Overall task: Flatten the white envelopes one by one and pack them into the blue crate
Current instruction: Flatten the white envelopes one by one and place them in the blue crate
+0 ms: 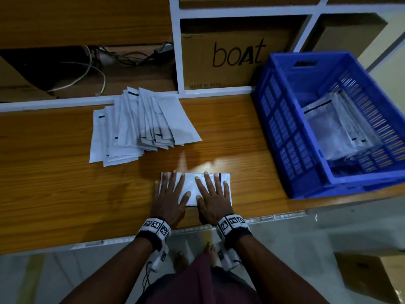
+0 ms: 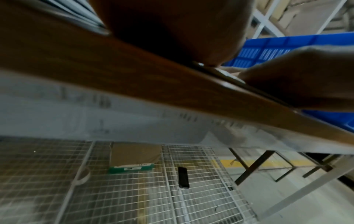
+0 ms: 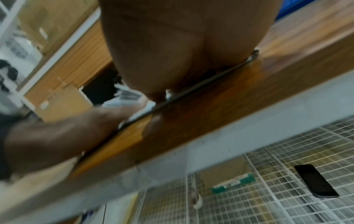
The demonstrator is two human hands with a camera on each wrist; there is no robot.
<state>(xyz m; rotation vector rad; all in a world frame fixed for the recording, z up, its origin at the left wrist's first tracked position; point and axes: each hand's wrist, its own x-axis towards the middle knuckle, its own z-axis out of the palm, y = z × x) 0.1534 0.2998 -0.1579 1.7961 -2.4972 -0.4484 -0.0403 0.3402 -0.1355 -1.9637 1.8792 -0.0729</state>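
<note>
Both palms lie flat with fingers spread, the left hand (image 1: pixel 169 195) and right hand (image 1: pixel 213 194) pressing one white envelope (image 1: pixel 191 189) against the wooden table (image 1: pixel 54 172) near its front edge; neither grasps it. It looks thin, light, limp and probably slick, so pinching a short edge should lift it best. More envelopes (image 1: pixel 140 126) lie fanned behind; the blue crate (image 1: pixel 282 119) sits right.

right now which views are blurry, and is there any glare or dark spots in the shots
Head view: dim overall but fairly sharp, with a bright glare patch on the wooden table just beyond the envelope pressed under the left hand and right hand; straight shelf lines bow from the wide lens. Left wrist view: palm in deep shadow, soft focus. Right wrist view: the blurriest, smeared by motion.
</note>
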